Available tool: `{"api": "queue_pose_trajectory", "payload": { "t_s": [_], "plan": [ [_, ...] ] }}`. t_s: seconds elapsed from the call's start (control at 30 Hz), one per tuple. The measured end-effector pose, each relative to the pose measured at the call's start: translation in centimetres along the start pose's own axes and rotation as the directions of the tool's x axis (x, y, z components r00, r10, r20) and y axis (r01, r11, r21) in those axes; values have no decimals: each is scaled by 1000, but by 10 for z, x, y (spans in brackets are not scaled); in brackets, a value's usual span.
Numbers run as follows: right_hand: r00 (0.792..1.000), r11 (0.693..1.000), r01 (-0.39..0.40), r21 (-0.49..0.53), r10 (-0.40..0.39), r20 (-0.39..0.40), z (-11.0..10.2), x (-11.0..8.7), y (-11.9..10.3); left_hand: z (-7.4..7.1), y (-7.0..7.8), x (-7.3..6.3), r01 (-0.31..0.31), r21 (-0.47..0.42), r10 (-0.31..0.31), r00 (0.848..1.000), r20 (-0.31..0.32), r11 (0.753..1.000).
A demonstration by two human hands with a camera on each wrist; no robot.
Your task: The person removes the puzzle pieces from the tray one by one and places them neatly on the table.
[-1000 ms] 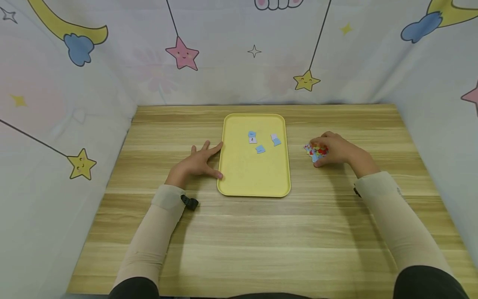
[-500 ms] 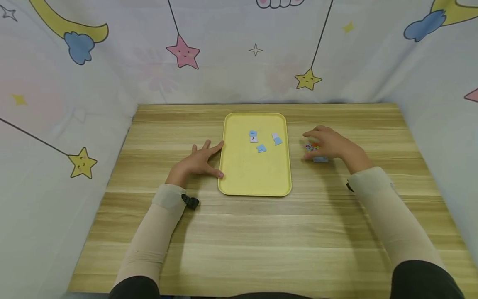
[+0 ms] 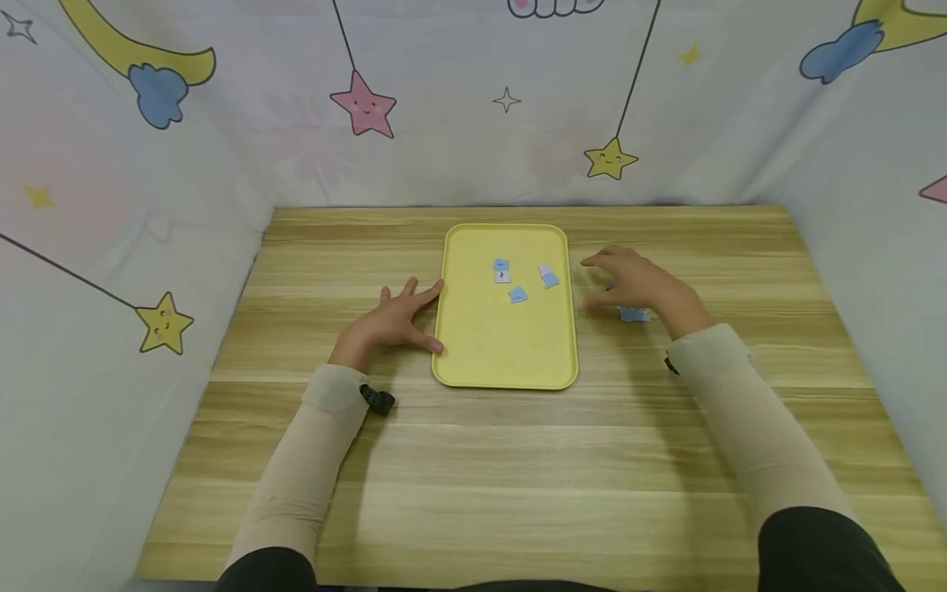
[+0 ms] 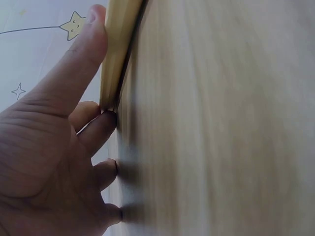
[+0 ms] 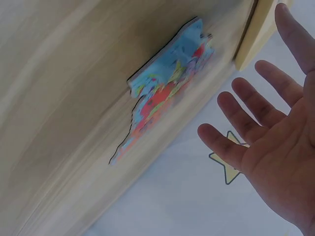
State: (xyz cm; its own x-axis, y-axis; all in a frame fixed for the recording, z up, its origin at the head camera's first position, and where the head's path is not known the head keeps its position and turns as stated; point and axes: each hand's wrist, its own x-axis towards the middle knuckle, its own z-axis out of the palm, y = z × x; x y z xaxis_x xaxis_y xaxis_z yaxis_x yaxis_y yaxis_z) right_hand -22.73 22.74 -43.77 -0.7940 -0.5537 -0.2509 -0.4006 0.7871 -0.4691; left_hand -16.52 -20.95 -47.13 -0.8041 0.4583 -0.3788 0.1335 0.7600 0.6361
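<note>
My left hand (image 3: 386,321) rests at the left edge of a yellow tray (image 3: 503,353), its fingers spread. In the left wrist view the thumb lies along the tray's side (image 4: 118,54) and the other fingertips touch the table. Between tray and colourful joined puzzle pieces (image 3: 634,314) hovers my right hand (image 3: 638,286), fingers apart and holding nothing. It covers most of those pieces in the head view. The right wrist view shows them lying flat on the table, a blue-edged, jagged puzzle section (image 5: 167,83) with red and yellow patterns, apart from the hand.
Small blue and white pieces lie on the tray: a stacked-looking pair (image 3: 501,271), a tilted one (image 3: 548,276) and a blue one (image 3: 518,294). The wooden table (image 3: 518,469) meets a cloth backdrop (image 3: 444,164) printed with stars at its back and sides.
My right hand has let go of the colourful puzzle section, which now lies on the table, and has moved left toward the tray. The left hand stays at the tray's edge.
</note>
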Motion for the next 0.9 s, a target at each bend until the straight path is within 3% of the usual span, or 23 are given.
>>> {"api": "queue_pose_trajectory", "payload": {
  "t_s": [0.37,0.9],
  "plan": [
    [1000,1000,-15,19,15,3,-1,9,-13,0,1,0,-3,-4,3,1000,-3,1000],
    [1000,999,29,-29,-29,-7,-1,32,-31,1,2,-1,20,-11,-20,1000,3,1000]
  ]
}}
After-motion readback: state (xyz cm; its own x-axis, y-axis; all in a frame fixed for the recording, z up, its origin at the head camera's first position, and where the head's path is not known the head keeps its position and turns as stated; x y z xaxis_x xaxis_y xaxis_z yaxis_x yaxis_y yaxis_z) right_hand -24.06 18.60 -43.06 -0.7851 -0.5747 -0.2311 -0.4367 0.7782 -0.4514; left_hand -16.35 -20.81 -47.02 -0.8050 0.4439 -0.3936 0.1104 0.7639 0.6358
